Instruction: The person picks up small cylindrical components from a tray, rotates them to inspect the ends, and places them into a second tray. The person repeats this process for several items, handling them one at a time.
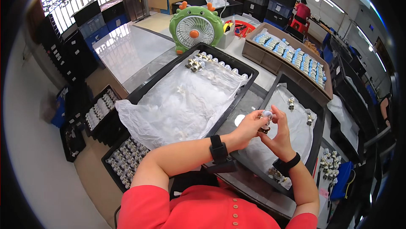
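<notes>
Step in hand, as judged: you are handling one small figurine between both hands, above the white sheet lining the right-hand black tray. Grip: left hand pinches the piece with thumb and fingers; right hand has index finger near its top and thumb near its base, exact contact unclear. Next move probably calls for a light fingertip hold, one hand secure before the other frees. Pose: your left forearm reaches across rightward; your right forearm rises steeply, thumb and index finger forming a C.
</notes>
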The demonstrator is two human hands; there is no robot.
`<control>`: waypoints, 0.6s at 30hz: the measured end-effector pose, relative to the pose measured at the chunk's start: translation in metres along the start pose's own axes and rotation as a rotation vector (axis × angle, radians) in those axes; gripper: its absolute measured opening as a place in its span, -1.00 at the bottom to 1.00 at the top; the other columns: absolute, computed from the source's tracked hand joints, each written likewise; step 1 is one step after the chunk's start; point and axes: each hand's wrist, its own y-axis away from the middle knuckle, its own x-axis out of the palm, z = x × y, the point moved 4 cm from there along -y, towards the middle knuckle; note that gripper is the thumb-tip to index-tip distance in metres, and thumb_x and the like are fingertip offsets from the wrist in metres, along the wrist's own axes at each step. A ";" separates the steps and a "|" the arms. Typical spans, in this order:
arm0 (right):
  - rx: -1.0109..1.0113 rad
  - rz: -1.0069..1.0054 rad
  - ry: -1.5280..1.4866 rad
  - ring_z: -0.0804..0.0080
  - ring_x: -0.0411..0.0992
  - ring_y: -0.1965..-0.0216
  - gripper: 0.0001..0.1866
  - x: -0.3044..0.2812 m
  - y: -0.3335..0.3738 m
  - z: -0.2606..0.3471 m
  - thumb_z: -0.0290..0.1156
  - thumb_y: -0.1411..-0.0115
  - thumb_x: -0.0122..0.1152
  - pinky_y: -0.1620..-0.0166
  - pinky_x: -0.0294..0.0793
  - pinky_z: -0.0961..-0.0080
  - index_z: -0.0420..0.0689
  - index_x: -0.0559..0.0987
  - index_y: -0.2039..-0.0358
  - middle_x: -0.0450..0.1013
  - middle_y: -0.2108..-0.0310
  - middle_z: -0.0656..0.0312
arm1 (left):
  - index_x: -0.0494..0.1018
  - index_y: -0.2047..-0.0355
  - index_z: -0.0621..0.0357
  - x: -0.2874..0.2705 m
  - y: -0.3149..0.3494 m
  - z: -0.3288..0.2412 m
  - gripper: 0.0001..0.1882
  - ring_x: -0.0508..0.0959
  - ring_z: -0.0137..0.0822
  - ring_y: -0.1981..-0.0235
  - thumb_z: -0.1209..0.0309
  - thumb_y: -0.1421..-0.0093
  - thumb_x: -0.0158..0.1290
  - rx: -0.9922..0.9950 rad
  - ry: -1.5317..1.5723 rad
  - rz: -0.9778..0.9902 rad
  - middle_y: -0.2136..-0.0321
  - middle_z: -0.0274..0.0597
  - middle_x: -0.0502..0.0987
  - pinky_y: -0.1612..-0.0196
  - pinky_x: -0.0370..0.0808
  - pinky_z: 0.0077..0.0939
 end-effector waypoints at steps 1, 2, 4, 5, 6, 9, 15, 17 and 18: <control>0.007 0.007 -0.017 0.25 0.32 0.09 -0.11 0.000 0.001 -0.002 -0.61 0.23 0.34 0.06 0.39 0.41 -0.14 0.19 -0.18 0.24 0.03 0.07 | 0.22 -0.09 0.10 0.000 -0.001 0.001 -0.62 0.46 -0.49 0.18 0.30 -0.30 -0.11 0.001 0.005 0.002 0.16 -0.35 0.42 0.15 0.42 -0.53; 0.015 0.014 -0.034 0.25 0.32 0.08 -0.10 0.000 0.001 -0.004 -0.61 0.24 0.34 0.05 0.39 0.41 -0.14 0.18 -0.19 0.24 0.02 0.07 | 0.22 -0.10 0.11 -0.001 -0.002 0.002 -0.61 0.46 -0.49 0.17 0.32 -0.30 -0.11 0.003 0.009 0.005 0.16 -0.35 0.42 0.14 0.42 -0.52; 0.018 0.004 -0.075 0.26 0.31 0.09 -0.09 0.002 0.003 -0.007 -0.61 0.23 0.33 0.06 0.39 0.41 -0.13 0.17 -0.20 0.24 0.01 0.08 | 0.20 -0.12 0.11 -0.001 0.001 0.002 -0.60 0.45 -0.49 0.16 0.35 -0.29 -0.11 0.001 0.022 0.022 0.15 -0.34 0.41 0.11 0.42 -0.50; 0.020 -0.002 -0.094 0.27 0.31 0.09 -0.09 0.002 0.003 -0.008 -0.61 0.23 0.33 0.06 0.39 0.41 -0.13 0.16 -0.20 0.24 0.01 0.08 | 0.19 -0.14 0.11 0.000 0.002 -0.002 -0.59 0.45 -0.49 0.15 0.36 -0.30 -0.11 0.006 0.036 0.038 0.14 -0.34 0.41 0.10 0.41 -0.49; 0.021 -0.002 -0.112 0.27 0.31 0.09 -0.09 0.002 0.004 -0.009 -0.62 0.23 0.32 0.06 0.39 0.41 -0.13 0.16 -0.20 0.24 0.00 0.08 | 0.18 -0.15 0.10 0.002 0.005 -0.005 -0.58 0.44 -0.49 0.15 0.37 -0.30 -0.12 0.008 0.050 0.054 0.13 -0.33 0.41 0.09 0.41 -0.48; 0.024 0.006 -0.141 0.30 0.32 0.10 -0.11 -0.003 0.005 -0.006 -0.62 0.21 0.27 0.07 0.39 0.43 -0.11 0.16 -0.21 0.25 -0.01 0.12 | 0.11 -0.20 0.10 0.004 0.011 -0.004 -0.53 0.42 -0.45 0.08 0.40 -0.30 -0.12 0.001 0.092 0.095 0.05 -0.30 0.37 0.05 0.40 -0.45; 0.059 -0.016 -0.203 0.33 0.32 0.10 -0.09 -0.013 0.003 0.001 -0.63 0.19 0.27 0.12 0.41 0.47 -0.08 0.14 -0.23 0.27 -0.02 0.14 | 0.02 -0.25 0.09 0.013 0.018 -0.016 -0.45 0.35 -0.38 -0.10 0.39 -0.29 -0.11 0.040 0.115 0.202 -0.11 -0.25 0.29 -0.08 0.33 -0.46; 0.037 -0.028 -0.223 0.35 0.33 0.10 -0.09 -0.016 0.005 0.002 -0.64 0.17 0.28 0.16 0.42 0.52 -0.07 0.13 -0.24 0.27 -0.04 0.15 | 0.01 -0.26 0.10 0.016 0.019 -0.017 -0.45 0.33 -0.31 -0.12 0.42 -0.28 -0.12 0.043 0.111 0.222 -0.13 -0.22 0.26 -0.10 0.32 -0.44; 0.049 -0.021 -0.223 0.36 0.33 0.11 -0.08 -0.018 0.005 0.002 -0.63 0.17 0.29 0.17 0.42 0.52 -0.07 0.12 -0.24 0.27 -0.04 0.15 | 0.00 -0.26 0.10 0.019 0.020 -0.019 -0.45 0.32 -0.29 -0.13 0.43 -0.28 -0.13 0.049 0.104 0.226 -0.14 -0.21 0.25 -0.11 0.32 -0.43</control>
